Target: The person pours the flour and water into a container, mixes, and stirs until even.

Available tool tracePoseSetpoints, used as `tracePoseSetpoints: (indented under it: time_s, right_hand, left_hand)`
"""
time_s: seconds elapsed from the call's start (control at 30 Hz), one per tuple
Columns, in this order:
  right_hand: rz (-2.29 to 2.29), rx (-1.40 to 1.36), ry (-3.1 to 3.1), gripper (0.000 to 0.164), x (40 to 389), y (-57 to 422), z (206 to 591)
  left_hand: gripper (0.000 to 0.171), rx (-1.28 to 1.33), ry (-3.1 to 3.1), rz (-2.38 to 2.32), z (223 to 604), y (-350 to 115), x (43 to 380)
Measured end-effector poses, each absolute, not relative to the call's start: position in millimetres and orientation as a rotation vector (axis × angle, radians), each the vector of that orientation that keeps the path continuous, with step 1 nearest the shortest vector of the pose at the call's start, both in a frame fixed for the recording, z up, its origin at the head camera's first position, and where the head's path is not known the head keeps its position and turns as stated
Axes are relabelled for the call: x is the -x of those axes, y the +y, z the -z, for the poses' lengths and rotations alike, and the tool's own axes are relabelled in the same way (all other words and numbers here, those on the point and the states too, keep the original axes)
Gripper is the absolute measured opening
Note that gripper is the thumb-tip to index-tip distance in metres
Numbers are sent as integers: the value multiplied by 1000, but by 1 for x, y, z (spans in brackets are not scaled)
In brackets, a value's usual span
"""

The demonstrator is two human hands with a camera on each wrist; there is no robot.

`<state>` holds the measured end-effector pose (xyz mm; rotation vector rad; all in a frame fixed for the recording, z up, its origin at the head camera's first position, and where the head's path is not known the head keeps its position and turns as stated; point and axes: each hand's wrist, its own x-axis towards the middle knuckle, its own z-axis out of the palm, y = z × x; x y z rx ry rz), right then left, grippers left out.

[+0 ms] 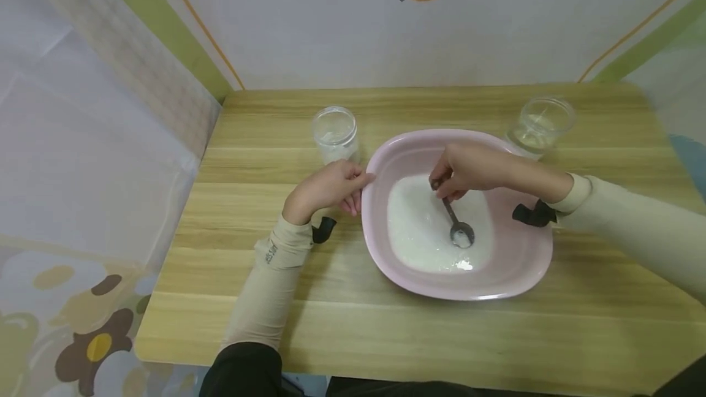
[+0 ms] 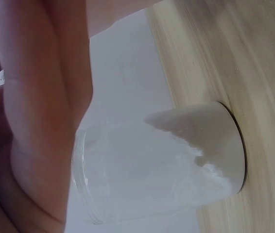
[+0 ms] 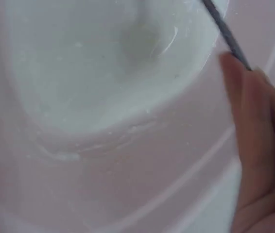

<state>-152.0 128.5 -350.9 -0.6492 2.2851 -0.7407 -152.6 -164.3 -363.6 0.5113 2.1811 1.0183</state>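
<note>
A pink basin (image 1: 518, 262) holds a white, milky liquid (image 1: 413, 225). My right hand (image 1: 469, 170) is over the basin and pinches the handle of a metal spoon (image 1: 453, 213) between thumb and fingers. The spoon's bowl points toward me and has some white stuff in it. In the right wrist view the spoon's handle (image 3: 227, 36) slants up from the fingertips. My left hand (image 1: 333, 185) grips the basin's left rim, thumb at the top edge and fingers against the outer side. Behind that hand stands a clear jar (image 1: 335, 130) with white powder in its lower part.
Another clear container (image 1: 543, 118), with clear liquid low inside it, stands behind the basin's right end. Everything rests on a wood-grain table (image 1: 220, 274). A pale wall covering (image 1: 309, 23) with an orange fruit print rises at the table's back edge.
</note>
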Motion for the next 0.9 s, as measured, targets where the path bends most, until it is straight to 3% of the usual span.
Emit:
tracePoseSetpoints:
  time_s: [0.43, 0.6, 0.8, 0.9]
  right_hand:
    - [744, 684, 2144, 6, 128, 116, 361]
    - [759, 705, 2213, 6, 135, 119, 359]
    - [545, 718, 2404, 20, 153, 135, 349]
    - [473, 684, 2499, 14, 160, 139, 346]
  left_hand:
    - [36, -502, 2200, -1006, 361, -161, 153]
    - [36, -517, 2193, -1010, 362, -157, 152]
    - [36, -513, 2200, -1007, 361, -155, 153]
    - [36, -513, 2202, -1005, 361, -156, 154]
